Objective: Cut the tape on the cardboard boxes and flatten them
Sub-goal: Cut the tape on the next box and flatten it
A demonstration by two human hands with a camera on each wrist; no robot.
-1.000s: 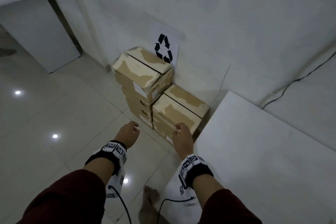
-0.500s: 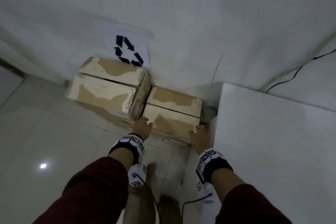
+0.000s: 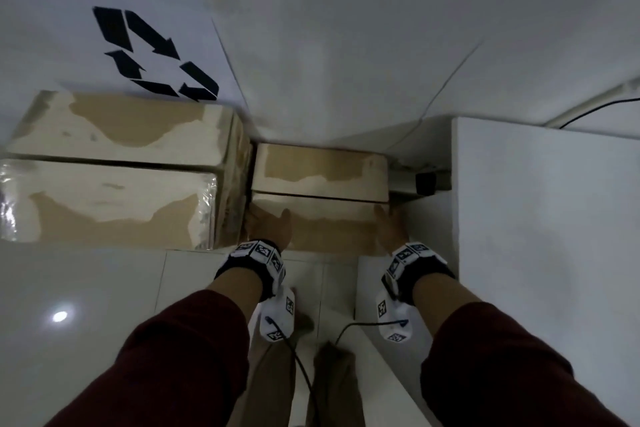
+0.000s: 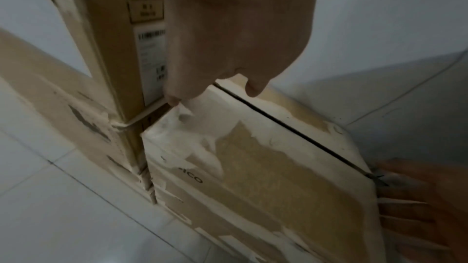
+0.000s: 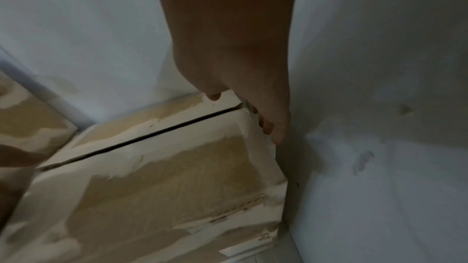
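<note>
A short stack of cardboard boxes stands against the wall, and its top box (image 3: 318, 170) has torn white patches and a dark seam between its two flaps. My left hand (image 3: 266, 229) is at the box's left end. In the left wrist view its fingers (image 4: 174, 97) reach into the gap beside the taller stack (image 4: 111, 47), with the thumb over the top of the box (image 4: 266, 157). My right hand (image 3: 391, 229) lies against the right end. In the right wrist view its fingers (image 5: 276, 127) lie straight down that side of the box (image 5: 164, 167), with the thumb on the far flap.
The taller box stack (image 3: 114, 177) touches the short one on the left, with glossy tape on its top. A white block (image 3: 536, 218) hems in the right hand closely. A recycling sign (image 3: 156, 55) hangs on the wall. A black cable (image 3: 588, 111) runs at the far right. Tiled floor lies below.
The view has closed in on the boxes. Both hands have gone from the short stack's front edge to the two ends of its top box.
</note>
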